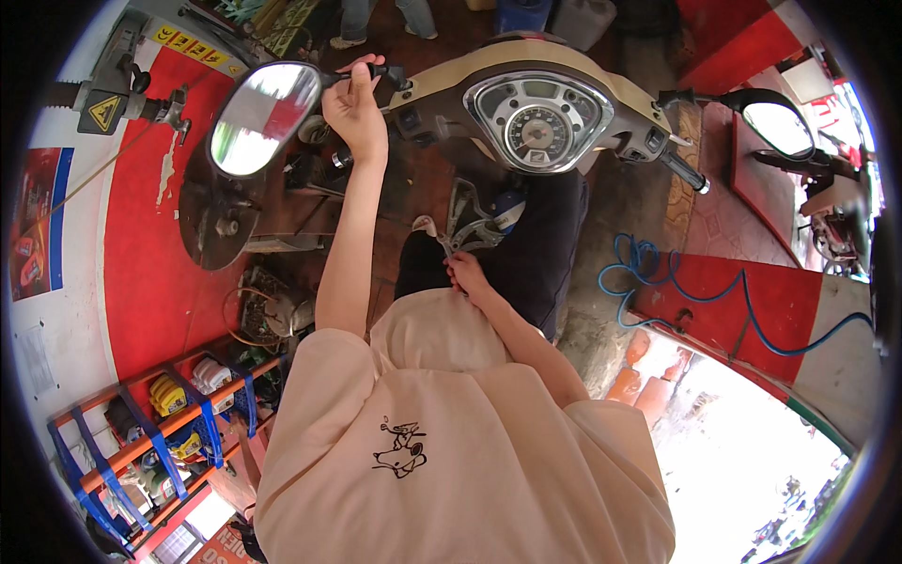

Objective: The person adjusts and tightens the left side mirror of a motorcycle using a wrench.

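Observation:
Up at the left handlebar, my left hand (358, 113) grips the dark stem of the left rear-view mirror (264, 116) of a motor scooter. The stem's far end meets a mount (400, 77) on the cream handlebar cover (433, 81). Low over my lap, my right hand (466, 273) is closed around a metal hand tool, seemingly a wrench (447, 247); my fingers hide part of it. Between the hands and further right is the round speedometer cluster (538, 132). The right mirror (779, 129) and right handgrip (685, 173) are on the far side.
A coiled blue air hose (740, 282) hangs by the red-and-white wall at right. To the left is a machine with a metal arm (144, 106) and a dark disc (220, 215). A rack (151, 437) holds several bottles. Another person's legs (384, 17) are at the top.

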Demonstrator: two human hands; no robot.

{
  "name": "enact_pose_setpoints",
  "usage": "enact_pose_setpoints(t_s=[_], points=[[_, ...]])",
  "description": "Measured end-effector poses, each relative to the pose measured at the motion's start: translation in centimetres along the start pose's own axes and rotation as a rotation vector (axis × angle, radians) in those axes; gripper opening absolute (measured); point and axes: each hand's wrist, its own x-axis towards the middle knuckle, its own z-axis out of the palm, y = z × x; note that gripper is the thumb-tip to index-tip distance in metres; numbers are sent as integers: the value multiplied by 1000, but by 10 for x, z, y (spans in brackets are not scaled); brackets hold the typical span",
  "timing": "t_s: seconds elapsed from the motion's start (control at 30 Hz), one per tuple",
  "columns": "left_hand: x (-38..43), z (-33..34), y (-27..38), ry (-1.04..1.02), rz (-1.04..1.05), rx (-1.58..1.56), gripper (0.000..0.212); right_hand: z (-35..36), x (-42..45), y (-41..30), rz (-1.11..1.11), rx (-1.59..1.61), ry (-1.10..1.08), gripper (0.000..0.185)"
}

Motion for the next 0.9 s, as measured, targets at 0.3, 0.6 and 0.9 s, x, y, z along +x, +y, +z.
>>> enact_pose_setpoints(t_s=[0.3, 0.6, 0.9], points=[[44, -5, 2, -365, 405, 752, 15, 1, -2, 0, 11, -15, -6, 15], [103, 35, -20, -808, -525, 321, 44, 0, -1, -1, 15, -5, -3, 15], [78, 2, -30, -281, -656, -409, 33, -2, 3, 1, 22, 18, 16, 16]])
